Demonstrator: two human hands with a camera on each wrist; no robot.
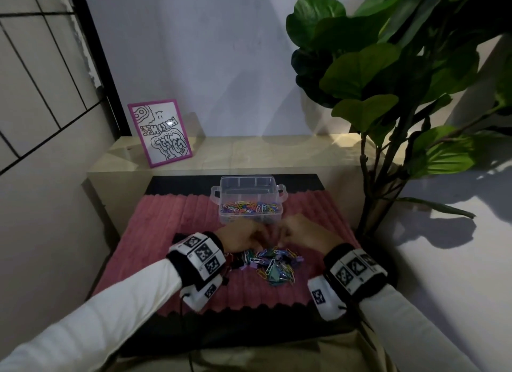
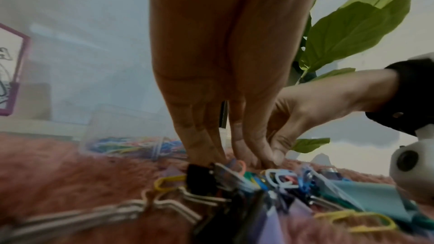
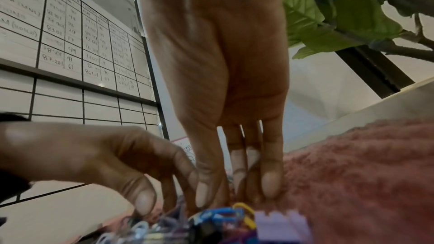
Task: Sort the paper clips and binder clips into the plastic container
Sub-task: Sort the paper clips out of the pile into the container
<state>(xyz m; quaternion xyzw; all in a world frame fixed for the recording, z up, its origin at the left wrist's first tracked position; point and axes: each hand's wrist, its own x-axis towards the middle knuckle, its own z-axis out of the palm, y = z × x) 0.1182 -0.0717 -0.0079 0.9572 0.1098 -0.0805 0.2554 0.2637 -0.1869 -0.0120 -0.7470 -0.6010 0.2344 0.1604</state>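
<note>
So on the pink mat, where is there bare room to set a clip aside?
Bare pink mat shows left of the plastic container, and more right of the clip pile toward the mat's right edge. It is crowded in the middle: the left hand and right hand meet over the pile's far edge, just in front of the container.

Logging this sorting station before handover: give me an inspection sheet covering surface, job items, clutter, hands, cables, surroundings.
Surface: pink ribbed mat on a black pad, on a pale table.
Job's things: clear plastic container on the mat's far side, coloured paper clips inside; mixed clip pile near the hands.
Clutter: nothing seen.
Grippers: left hand and right hand meet at the pile's far edge, fingertips down; what they pinch cannot be told.
Cables: thin black lead under the left wrist camera.
Surroundings: pink-framed drawing, leafy plant, gridded board.
</note>
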